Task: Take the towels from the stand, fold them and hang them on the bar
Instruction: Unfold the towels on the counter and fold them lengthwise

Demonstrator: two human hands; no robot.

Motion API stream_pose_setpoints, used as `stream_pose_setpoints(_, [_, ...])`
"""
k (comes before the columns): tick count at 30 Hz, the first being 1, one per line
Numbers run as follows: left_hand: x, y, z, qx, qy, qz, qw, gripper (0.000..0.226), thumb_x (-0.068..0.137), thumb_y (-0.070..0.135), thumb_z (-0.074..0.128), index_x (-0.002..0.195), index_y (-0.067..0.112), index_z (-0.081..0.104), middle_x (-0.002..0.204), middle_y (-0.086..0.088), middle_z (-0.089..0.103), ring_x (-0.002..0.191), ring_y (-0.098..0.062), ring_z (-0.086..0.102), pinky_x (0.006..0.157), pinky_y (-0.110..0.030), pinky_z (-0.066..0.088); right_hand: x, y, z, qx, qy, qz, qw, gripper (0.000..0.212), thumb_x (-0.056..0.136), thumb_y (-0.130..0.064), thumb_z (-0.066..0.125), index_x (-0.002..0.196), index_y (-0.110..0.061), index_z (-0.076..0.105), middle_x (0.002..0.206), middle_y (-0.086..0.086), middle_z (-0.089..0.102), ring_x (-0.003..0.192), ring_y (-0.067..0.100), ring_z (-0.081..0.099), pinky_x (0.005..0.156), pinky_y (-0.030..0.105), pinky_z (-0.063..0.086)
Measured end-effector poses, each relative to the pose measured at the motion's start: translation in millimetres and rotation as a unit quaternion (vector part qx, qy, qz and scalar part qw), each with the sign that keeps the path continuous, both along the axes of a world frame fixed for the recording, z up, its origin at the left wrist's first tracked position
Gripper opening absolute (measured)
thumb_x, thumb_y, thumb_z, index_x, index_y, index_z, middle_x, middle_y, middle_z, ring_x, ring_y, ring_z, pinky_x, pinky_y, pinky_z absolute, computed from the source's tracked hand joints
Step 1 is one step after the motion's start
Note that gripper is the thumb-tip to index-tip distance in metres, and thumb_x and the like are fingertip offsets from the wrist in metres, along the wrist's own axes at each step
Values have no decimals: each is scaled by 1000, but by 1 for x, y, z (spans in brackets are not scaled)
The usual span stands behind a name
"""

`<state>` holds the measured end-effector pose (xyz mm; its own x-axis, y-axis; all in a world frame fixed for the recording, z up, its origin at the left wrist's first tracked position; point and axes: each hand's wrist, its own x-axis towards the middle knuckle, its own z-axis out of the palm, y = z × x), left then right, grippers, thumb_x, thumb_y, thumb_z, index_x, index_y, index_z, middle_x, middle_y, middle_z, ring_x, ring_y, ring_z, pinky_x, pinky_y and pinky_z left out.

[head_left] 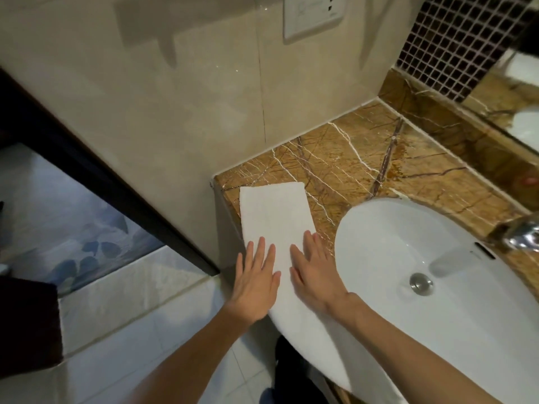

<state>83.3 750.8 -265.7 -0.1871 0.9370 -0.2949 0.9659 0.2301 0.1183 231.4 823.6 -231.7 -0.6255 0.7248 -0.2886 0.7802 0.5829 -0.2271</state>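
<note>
Brown marble tabletop [364,158] carries the towel [274,217] along its left edge, long axis running away from me; my left hand [255,284] and right hand [316,272] press it flat with straight fingers, holding nothing.

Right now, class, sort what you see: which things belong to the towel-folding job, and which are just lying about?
Job: white towel, left hand and right hand resting flat on it, marble counter under it.
Lying about: basin, tap, drain plug, wall plate.
</note>
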Motion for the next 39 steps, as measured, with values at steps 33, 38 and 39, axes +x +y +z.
stream_pose_setpoints(33, [39,-89,14,22,-582,431,689,31,94,5,56,124,4,54,119,-8,63,109,-23,58,88,-36,48,103,-130,22,-15,46,-225,973,40,100,-46,30,121,-15,43,115,5,55,97,18,53,85,29,47])
stream_pose_setpoints(38, [41,-94,21,14,-599,407,689,31,91,-4,55,122,2,54,117,-11,65,107,-23,61,83,-32,51,117,-130,26,-56,22,-246,967,43,99,-48,31,111,-12,51,111,4,58,95,17,56,83,29,47])
stream_pose_setpoints(39, [41,-94,23,14,-600,403,691,30,91,-4,55,120,2,56,116,-10,66,105,-22,61,80,-30,52,119,-131,26,-64,18,-254,965,44,97,-51,33,110,-13,52,111,4,58,95,17,56,83,29,47])
